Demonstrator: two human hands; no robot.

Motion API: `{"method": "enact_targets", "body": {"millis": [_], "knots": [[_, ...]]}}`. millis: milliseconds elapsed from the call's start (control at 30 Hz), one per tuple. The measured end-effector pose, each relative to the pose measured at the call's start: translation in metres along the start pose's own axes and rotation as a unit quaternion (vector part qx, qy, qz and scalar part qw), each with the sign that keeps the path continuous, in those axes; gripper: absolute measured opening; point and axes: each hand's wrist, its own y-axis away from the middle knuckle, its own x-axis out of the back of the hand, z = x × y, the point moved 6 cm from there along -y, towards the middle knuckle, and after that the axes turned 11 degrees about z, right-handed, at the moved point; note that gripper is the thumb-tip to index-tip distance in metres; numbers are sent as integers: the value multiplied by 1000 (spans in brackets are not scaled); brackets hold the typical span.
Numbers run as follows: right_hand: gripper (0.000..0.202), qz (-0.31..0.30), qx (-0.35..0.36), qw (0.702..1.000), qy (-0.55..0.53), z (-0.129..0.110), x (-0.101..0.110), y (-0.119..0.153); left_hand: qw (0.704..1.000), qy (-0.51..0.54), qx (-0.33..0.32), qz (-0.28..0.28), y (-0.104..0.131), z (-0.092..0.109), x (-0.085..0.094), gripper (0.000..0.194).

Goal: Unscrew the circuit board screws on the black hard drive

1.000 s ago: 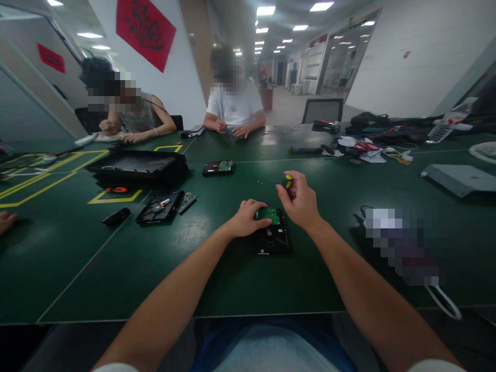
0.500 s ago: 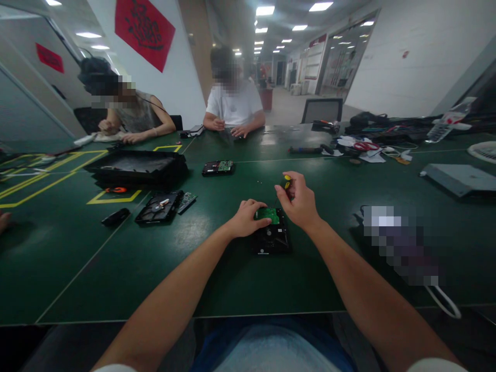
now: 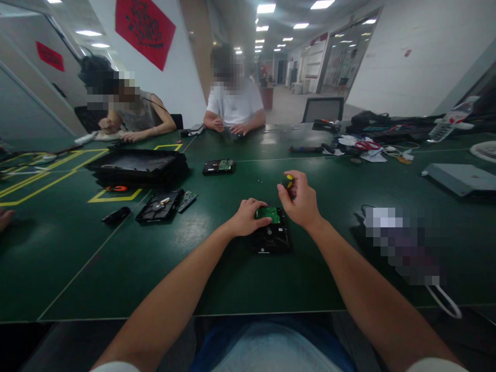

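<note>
A black hard drive [image 3: 272, 238] with a green circuit board [image 3: 274, 214] at its far end lies flat on the table in front of me. My left hand [image 3: 248, 218] grips the drive's left side, its thumb across the board and its fingers over the far edge. Above the drive's far right corner, my right hand [image 3: 302, 199] is closed around a screwdriver with a yellow-and-dark handle [image 3: 287, 181]. The screwdriver's thin shaft points down towards the board. Whether its tip touches a screw is too small to tell.
Left on the green table [image 3: 228, 279] are an opened drive [image 3: 159, 207], a loose circuit board [image 3: 188, 201] and black trays [image 3: 135, 168]. Another hard drive [image 3: 218, 167] lies farther back. To the right sit a blurred-out pouch [image 3: 403, 248] and a grey metal box [image 3: 461, 179]. Two people sit opposite.
My right hand and the screwdriver have shifted very slightly, and the handle has tilted a little. My left hand and the hard drive stay in place.
</note>
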Motion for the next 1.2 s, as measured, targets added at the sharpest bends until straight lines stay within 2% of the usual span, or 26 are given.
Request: {"method": "enact_targets", "body": {"millis": [333,633,733,867,1200], "knots": [[40,-15,13,1000,6,1,-2,0,1000,8,4,-4,0,1,1,59],[42,-27,67,997,20,-7,0,-2,1000,5,-4,0,0,0,0,57],[43,-14,85,996,10,-9,2,-4,1000,4,-3,-3,0,0,0,59],[44,6,62,998,-8,-4,1,-3,1000,5,-3,-6,0,-1,-1,57],[39,15,86,996,-5,-10,4,-2,1000,15,2,-2,1,2,1,56]]}}
